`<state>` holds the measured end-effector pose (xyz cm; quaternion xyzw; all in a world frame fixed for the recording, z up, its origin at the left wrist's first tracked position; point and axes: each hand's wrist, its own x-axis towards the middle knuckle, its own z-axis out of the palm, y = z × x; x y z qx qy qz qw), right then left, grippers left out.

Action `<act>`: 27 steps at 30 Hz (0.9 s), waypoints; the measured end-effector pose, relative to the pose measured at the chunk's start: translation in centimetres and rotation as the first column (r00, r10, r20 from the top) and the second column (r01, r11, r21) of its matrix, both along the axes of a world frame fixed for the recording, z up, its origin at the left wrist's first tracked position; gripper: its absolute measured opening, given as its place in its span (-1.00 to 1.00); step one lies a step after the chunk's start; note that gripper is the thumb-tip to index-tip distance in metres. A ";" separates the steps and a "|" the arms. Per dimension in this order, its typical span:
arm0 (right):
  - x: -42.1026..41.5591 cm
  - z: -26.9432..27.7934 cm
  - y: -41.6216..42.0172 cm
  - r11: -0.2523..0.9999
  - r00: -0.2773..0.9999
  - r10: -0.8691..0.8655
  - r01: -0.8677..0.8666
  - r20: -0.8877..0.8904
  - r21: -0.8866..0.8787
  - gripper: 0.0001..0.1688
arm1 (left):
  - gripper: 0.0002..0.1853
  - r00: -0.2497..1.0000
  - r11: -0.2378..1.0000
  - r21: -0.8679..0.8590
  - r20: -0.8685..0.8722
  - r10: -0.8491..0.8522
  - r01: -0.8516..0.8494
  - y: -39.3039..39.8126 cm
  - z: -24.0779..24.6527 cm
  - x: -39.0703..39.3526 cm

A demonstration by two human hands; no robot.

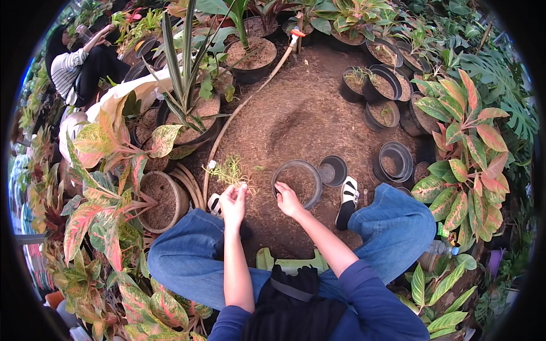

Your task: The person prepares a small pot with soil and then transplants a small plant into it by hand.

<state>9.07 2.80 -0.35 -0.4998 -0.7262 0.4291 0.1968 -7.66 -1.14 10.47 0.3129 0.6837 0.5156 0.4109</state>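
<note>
My left hand (234,204) pinches a small plant (230,172) with thin green stems between thumb and fingertips, just left of a round black plastic pot (318,187). Fine pale strands, like roots, hang by the fingertips. My right hand (288,199) reaches over the pot's near left side, its fingertips at the inner left rim. Whether they grip the rim or only touch it cannot be made out. Brown potting soil (298,181) shows inside the pot. A smaller black pot (333,170) with little in it stands against its right side.
A hose (239,108) runs along the left to a tap with a red handle (297,33). Potted aglaonemas (465,145) and black pots (384,114) crowd the right. A clay-coloured pot (161,200) stands left. Another person (81,64) sits at upper left. A green stool (294,261) is beneath me.
</note>
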 end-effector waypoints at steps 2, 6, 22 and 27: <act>0.4 0.8 0.1 0.995 0.995 -0.096 0.095 0.023 0.031 -0.57 | -0.81 1.000 1.000 -0.004 0.001 -0.007 0.007 -0.1 -0.3 -0.1; 2.3 -0.1 0.7 0.985 0.970 -0.159 0.169 0.182 -0.040 -0.50 | -0.83 1.000 1.000 0.013 0.001 -0.007 0.007 0.2 -0.3 0.3; 3.4 -0.6 0.3 0.997 0.955 0.071 -0.058 0.288 -0.052 -0.48 | -0.81 0.999 0.999 0.004 -0.036 -0.033 0.033 0.3 0.2 0.4; 5.9 1.4 0.9 0.942 0.787 0.323 -0.318 0.525 -0.104 -0.60 | -0.81 0.999 0.999 0.004 -0.034 -0.036 0.036 0.2 -0.5 0.2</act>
